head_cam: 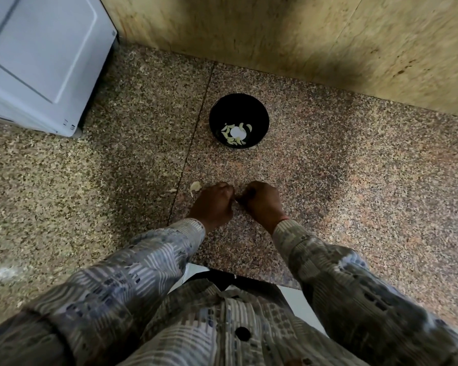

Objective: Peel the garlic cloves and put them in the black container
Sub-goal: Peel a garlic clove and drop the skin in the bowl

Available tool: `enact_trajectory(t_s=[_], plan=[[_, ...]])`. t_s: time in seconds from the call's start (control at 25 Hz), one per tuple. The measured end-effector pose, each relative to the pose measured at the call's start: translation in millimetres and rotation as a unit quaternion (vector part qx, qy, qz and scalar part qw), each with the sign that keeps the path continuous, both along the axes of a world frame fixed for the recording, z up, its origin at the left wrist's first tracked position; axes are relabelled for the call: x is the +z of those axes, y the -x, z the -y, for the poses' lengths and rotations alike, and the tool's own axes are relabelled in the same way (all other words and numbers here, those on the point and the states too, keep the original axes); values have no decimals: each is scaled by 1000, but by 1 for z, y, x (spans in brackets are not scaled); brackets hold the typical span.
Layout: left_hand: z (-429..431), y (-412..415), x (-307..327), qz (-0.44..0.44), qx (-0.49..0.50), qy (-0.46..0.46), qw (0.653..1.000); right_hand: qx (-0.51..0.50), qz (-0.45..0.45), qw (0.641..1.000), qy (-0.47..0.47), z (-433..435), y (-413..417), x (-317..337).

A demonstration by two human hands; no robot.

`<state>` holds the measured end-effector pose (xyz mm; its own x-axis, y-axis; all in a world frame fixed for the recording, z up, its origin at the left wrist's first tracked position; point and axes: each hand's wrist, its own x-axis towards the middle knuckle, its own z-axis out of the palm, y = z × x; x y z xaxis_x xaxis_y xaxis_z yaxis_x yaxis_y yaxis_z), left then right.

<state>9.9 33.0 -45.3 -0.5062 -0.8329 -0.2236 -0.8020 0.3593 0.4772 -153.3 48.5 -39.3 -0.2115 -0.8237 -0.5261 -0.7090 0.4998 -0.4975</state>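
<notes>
The left grip [216, 203] and right grip [262, 203] meet low over the tabletop [328, 180], fingers curled, pinching a barely visible clove [234, 200] between them. The container [214, 112] with peeled cloves [229, 133] stands well beyond. A garlic piece [195, 186] lies just beside the left grip.

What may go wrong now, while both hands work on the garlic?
The small clove pinched between the left hand and right hand may slip onto the counter. The black bowl stands apart, beyond the hands, so a tossed clove might miss. The loose garlic piece beside the left hand may get knocked away.
</notes>
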Motion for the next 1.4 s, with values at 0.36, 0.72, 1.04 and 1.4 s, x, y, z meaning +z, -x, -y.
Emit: enact_trajectory(t_s=[0.36,0.72,1.04,1.4], plan=[[1,0,8,-36,67,-51,996,4,38,999,14,-8,-2,14],[-28,21,85,-441,472,-462,607,-4,236,954,188,-33,23,82],[-52,34,149,-169,43,248,953,-271,564,778,-63,-37,43,168],[-71,79,237,-628,401,-289,601,-44,512,818,258,-51,66,215]])
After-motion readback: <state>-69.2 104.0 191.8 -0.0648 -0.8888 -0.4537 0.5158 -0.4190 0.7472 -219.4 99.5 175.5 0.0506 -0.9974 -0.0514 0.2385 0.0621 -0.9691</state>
